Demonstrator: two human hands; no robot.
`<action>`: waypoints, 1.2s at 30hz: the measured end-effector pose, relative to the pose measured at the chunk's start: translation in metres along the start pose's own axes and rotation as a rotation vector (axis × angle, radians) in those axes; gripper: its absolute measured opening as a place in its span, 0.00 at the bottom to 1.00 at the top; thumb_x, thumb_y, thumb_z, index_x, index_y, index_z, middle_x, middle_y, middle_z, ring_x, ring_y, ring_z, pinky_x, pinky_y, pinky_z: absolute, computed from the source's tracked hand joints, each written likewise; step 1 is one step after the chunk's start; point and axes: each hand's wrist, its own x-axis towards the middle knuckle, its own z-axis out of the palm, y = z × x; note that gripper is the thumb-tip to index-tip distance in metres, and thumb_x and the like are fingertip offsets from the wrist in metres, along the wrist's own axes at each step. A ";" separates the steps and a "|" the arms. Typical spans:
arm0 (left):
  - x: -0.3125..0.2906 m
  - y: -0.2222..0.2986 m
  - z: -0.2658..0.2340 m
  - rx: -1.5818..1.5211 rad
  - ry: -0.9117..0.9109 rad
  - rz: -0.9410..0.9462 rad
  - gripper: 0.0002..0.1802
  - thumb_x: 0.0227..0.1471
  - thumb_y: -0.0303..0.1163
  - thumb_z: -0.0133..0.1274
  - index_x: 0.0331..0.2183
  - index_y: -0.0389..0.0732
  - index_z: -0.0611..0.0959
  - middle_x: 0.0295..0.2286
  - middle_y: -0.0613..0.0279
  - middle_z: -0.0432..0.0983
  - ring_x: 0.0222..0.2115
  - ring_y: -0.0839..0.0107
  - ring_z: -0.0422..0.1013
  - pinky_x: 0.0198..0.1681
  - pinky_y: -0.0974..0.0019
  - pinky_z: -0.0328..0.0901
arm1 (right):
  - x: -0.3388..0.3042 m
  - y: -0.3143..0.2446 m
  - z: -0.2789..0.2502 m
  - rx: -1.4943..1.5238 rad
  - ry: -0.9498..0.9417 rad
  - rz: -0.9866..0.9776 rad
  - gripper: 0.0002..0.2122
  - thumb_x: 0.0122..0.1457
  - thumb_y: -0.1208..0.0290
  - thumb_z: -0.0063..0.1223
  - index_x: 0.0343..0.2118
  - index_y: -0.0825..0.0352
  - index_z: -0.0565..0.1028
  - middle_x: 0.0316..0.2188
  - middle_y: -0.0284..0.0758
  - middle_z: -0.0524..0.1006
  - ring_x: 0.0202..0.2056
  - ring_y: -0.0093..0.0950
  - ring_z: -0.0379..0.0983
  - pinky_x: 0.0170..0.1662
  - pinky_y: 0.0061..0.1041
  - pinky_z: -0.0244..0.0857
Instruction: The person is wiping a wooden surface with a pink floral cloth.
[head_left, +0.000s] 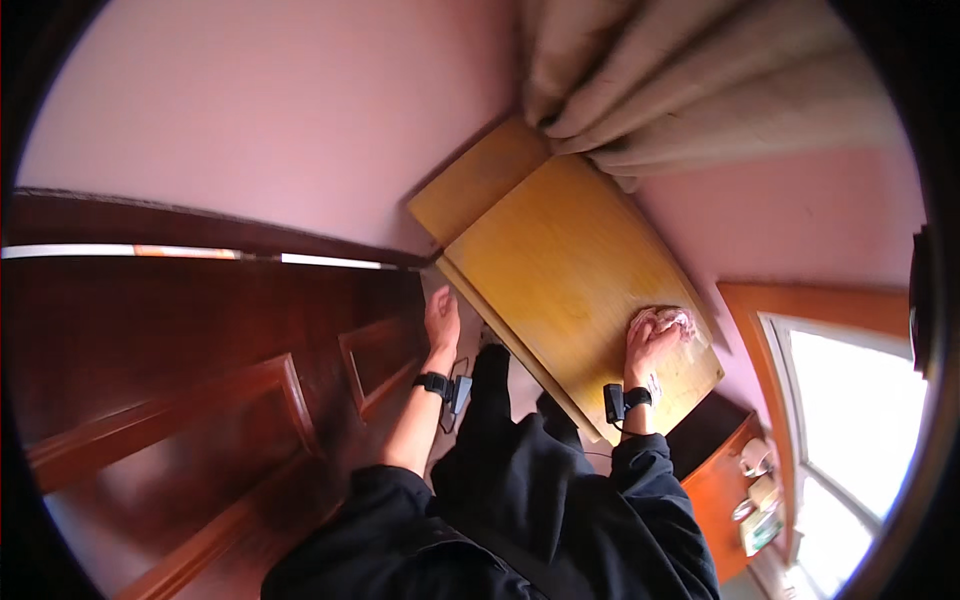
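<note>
My right hand [648,347] presses a crumpled pink and white cloth [676,318] onto the yellow wooden tabletop [555,265], close to its right end. The fingers are closed over the cloth, and a bit of it shows beside the wrist. My left hand [441,318] hangs in the air just off the table's left front corner, touching nothing. Its fingers are loosely extended and hold nothing. Both wrists carry a dark strap with a small device.
A dark brown wooden panel [180,350] with raised mouldings stands at the left. Beige curtains [720,90] hang over the table's far edge. At the right are a bright window [850,400] and an orange-brown surface [715,490] with small items. A cable runs near my legs.
</note>
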 end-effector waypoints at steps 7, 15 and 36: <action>0.040 0.083 0.005 0.314 -0.068 0.447 0.14 0.63 0.30 0.53 0.49 0.40 0.82 0.41 0.51 0.78 0.45 0.57 0.74 0.46 0.60 0.69 | 0.052 -0.138 0.117 -0.161 0.020 -0.175 0.15 0.60 0.71 0.52 0.48 0.70 0.68 0.47 0.47 0.73 0.47 0.47 0.72 0.51 0.40 0.67; 0.066 0.078 0.014 0.301 -0.075 0.475 0.11 0.61 0.31 0.58 0.43 0.39 0.87 0.35 0.52 0.81 0.35 0.62 0.77 0.43 0.62 0.70 | -0.028 -0.287 0.221 -0.208 -0.820 -0.299 0.25 0.56 0.53 0.59 0.52 0.61 0.74 0.47 0.47 0.77 0.42 0.48 0.79 0.41 0.47 0.77; 0.080 0.097 0.023 0.179 -0.215 0.280 0.09 0.55 0.28 0.66 0.39 0.35 0.88 0.30 0.67 0.81 0.30 0.80 0.71 0.36 0.73 0.67 | 0.002 0.026 -0.022 -0.731 0.047 0.065 0.15 0.64 0.65 0.53 0.47 0.71 0.78 0.45 0.49 0.77 0.48 0.49 0.72 0.54 0.48 0.64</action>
